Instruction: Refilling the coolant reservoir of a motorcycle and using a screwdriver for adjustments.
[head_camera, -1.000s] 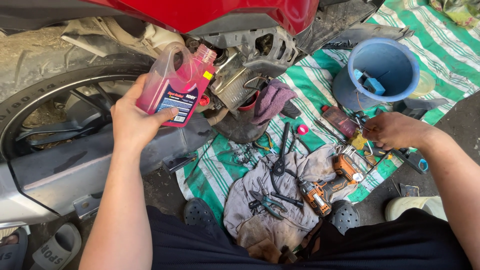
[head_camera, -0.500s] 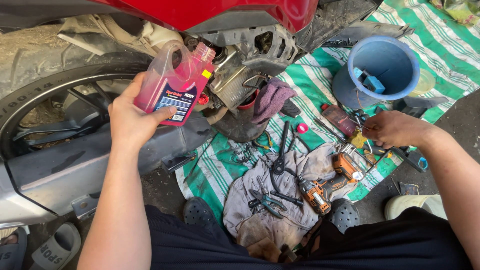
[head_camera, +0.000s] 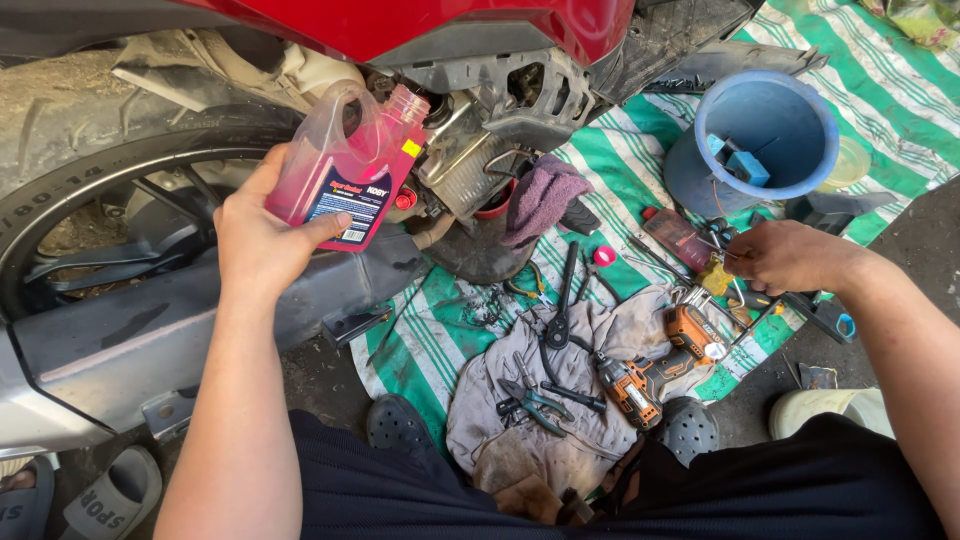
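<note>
Beside the rear wheel (head_camera: 90, 200), left hand (head_camera: 262, 240) grips tilted pink coolant jug (head_camera: 345, 170), neck toward engine; right hand (head_camera: 790, 257) fingers pinched among tools, contents indistinct.

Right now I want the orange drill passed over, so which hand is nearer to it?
Right. The right hand hovers just above and right of the orange drill; the left hand is far left, holding the pink bottle.

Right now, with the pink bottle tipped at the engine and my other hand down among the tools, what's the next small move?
Probably steady the pink bottle before anything else: only the left hand holds it, tilted with its neck at the engine, while the right hand is busy among the small tools.
</note>
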